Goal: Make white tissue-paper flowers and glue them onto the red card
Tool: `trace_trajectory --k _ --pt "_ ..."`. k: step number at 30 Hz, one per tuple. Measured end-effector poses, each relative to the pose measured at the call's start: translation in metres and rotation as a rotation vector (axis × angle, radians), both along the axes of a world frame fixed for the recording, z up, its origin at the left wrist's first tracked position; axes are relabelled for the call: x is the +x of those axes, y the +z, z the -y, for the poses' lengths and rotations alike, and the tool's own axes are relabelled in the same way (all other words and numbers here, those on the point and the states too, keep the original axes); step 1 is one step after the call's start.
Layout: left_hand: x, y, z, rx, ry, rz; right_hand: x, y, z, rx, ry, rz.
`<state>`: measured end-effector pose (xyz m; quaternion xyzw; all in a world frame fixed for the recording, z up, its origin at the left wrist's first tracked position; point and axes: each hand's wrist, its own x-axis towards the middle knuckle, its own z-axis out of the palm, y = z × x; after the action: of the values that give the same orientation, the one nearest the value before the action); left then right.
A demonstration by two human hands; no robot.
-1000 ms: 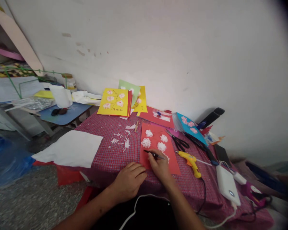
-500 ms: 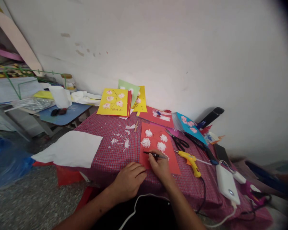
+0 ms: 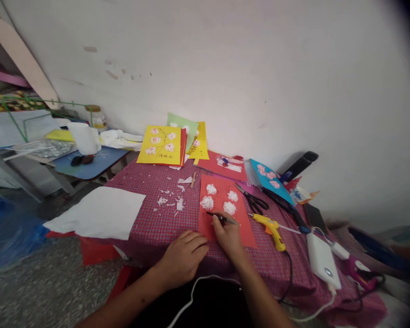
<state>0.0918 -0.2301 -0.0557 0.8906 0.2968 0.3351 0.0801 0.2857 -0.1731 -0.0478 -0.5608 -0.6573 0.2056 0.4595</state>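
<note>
A red paper sheet lies on the checked tablecloth, bearing several crumpled white paper flowers. My right hand grips a black marker pen, its tip pointing left at the sheet below the left flowers. Faint dark lines show on the sheet, too small to make out fully. My left hand rests flat, fingers side by side, at the sheet's lower left corner, holding nothing. Part of the sheet is hidden under my right hand.
Scissors and a yellow glue gun lie right of the sheet, with a white power bank farther right. Paper scraps and white cloth-like paper lie left. Yellow flower artwork stands behind.
The marker tip has shifted slightly right and up on the red sheet, together with my right hand. My left hand stays in place.
</note>
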Motion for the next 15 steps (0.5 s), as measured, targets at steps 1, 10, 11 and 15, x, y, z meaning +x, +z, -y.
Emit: trace_trajectory --k 1,10,11,15 --pt "0.0000 0.0005 0.0001 0.003 0.002 0.001 0.0003 0.0001 0.0004 -0.002 0.003 0.000" --pt "0.0000 0.0001 0.0004 0.014 0.005 0.010 0.0018 -0.0054 -0.0019 -0.006 -0.028 -0.012" --pt "-0.0001 0.0001 0.0004 0.014 0.004 0.011 0.0016 -0.0056 -0.0021 -0.007 -0.027 -0.012" --pt "-0.0004 0.0011 0.0006 0.010 0.002 0.007 0.0008 -0.0036 -0.0008 -0.013 -0.019 -0.013"
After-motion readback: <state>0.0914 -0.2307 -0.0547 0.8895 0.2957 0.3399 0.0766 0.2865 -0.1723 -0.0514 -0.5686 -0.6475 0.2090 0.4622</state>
